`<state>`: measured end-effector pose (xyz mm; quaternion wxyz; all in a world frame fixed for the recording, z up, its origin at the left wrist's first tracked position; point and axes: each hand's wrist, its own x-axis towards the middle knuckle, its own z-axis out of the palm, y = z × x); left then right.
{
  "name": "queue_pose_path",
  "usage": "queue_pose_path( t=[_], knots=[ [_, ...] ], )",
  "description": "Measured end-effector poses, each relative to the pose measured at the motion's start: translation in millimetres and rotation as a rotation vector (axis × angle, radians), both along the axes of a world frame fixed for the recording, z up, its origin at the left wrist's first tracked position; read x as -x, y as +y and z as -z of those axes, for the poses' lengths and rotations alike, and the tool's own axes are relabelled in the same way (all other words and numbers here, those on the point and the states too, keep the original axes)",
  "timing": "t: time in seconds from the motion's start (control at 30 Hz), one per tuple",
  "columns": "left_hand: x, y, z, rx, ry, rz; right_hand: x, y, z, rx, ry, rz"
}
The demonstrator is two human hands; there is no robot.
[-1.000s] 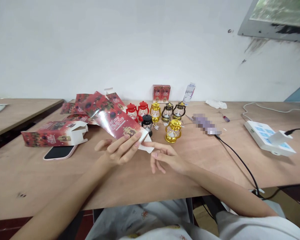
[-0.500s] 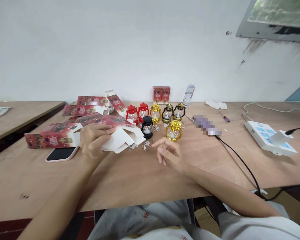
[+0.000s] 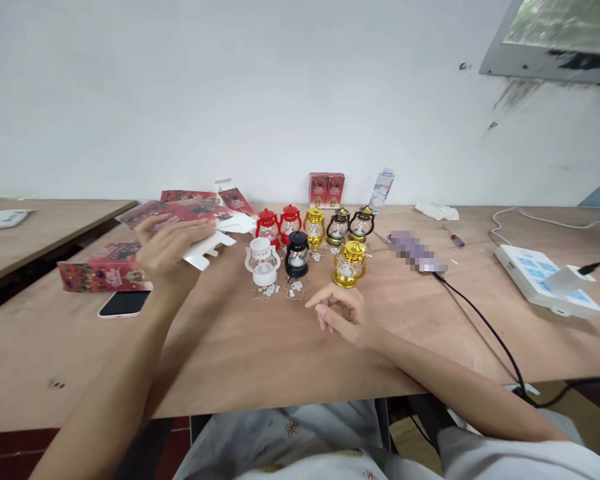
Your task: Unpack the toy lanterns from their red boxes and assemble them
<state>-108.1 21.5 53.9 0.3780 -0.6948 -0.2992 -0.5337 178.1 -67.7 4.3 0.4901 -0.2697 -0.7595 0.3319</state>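
My left hand is on a red printed cardboard box with white flaps, over the pile at the left; its fingers reach across the box and the thumb side is hidden. My right hand rests near the table's middle with loosely curled fingers, holding nothing. Just beyond it stands a gold lantern. Left of that are a black lantern and a white lantern, with wire handles and small white pieces in front. Behind stand red lanterns, another gold lantern and dark bronze lanterns.
A red box lies beside a phone at the left. Two small red boxes and a bottle stand by the wall. To the right are a blurred purple item, a screwdriver and a power strip with cables.
My left hand has carried the box up and left, onto the pile, uncovering the white lantern. My right hand has hardly moved. The view has shifted slightly.
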Motion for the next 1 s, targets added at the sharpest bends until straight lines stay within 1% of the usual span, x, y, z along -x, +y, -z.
queue_pose_path(
  t=[0.07, 0.13, 0.2, 0.3, 0.37, 0.47, 0.57, 0.63, 0.7, 0.77, 0.83, 0.9, 1.0],
  knots=[
    [16.3, 10.8, 1.0, 0.004, -0.093, -0.034, -2.1, 2.7, 0.7, -0.132, -0.056, 0.095],
    [32.9, 23.1, 4.7, 0.064, -0.155, -0.096, -5.0, 6.4, 1.7, -0.271, -0.114, 0.213],
    [46.8, 34.3, 10.5, 0.164, -0.141, -0.178, -8.5, 11.2, 3.3, -0.387, -0.154, 0.308],
    [58.7, 43.4, 19.7, 0.346, -0.081, -0.278, -14.0, 19.9, 6.5, -0.486, -0.18, 0.405],
    [61.8, 43.2, 23.5, 0.481, -0.038, -0.345, -17.2, 26.2, 8.6, -0.524, -0.17, 0.485],
    [63.6, 36.8, 24.0, 0.691, 0.056, -0.452, -21.0, 34.9, 9.9, -0.601, -0.149, 0.645],
    [63.3, 29.9, 20.0, 0.806, 0.115, -0.508, -23.8, 40.8, 8.9, -0.627, -0.134, 0.817],
    [60.4, 27.2, 16.7, 0.813, 0.136, -0.492, -25.5, 43.4, 7.9, -0.568, -0.113, 0.917],
    [54.6, 25.6, 13.6, 0.785, 0.156, -0.429, -27.3, 45.5, 7.1, -0.481, -0.12, 0.972],
    [46.5, 24.1, 11.1, 0.708, 0.137, -0.355, -29.0, 47.6, 7.1, -0.412, -0.182, 0.971],
    [37.5, 22.2, 9.4, 0.598, 0.093, -0.305, -30.5, 49.6, 8.0, -0.367, -0.287, 0.947],
    [28.7, 19.9, 8.9, 0.489, 0.057, -0.281, -31.2, 51.0, 9.6, -0.343, -0.404, 0.929],
    [15.9, 15.3, 10.6, 0.371, 0.031, -0.227, -31.4, 52.4, 12.4, -0.319, -0.561, 0.881]
  ],
)
